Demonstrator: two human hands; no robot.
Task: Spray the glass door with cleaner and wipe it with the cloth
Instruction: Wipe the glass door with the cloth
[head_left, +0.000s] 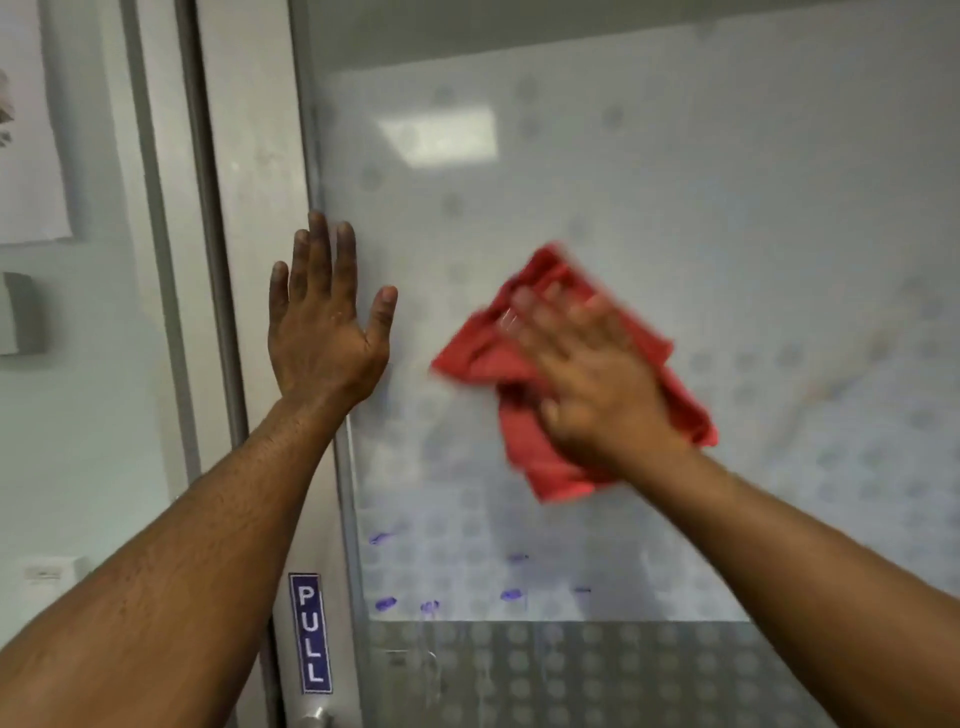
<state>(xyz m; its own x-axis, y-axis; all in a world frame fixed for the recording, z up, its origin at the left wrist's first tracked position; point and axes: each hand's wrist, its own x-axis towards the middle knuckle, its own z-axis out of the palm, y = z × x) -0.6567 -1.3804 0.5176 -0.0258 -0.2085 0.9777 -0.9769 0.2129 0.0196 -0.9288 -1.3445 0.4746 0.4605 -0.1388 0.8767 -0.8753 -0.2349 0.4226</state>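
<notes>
The frosted glass door (727, 218) with a dotted pattern fills the right of the view. My right hand (587, 379) lies flat with straight fingers on a red cloth (478, 353) and presses it against the glass; hand and cloth are motion-blurred. My left hand (324, 317) rests flat, fingers spread, on the door's pale frame (254, 156) at the glass edge. Several purple marks (511, 595) show low on the glass. No spray bottle is in view.
A blue PULL sign (310, 633) is stuck on the frame below my left arm, with a metal handle (317, 717) under it. A darker metal door jamb (208, 208) runs left of the frame. A paper sheet (31, 130) hangs on the left wall.
</notes>
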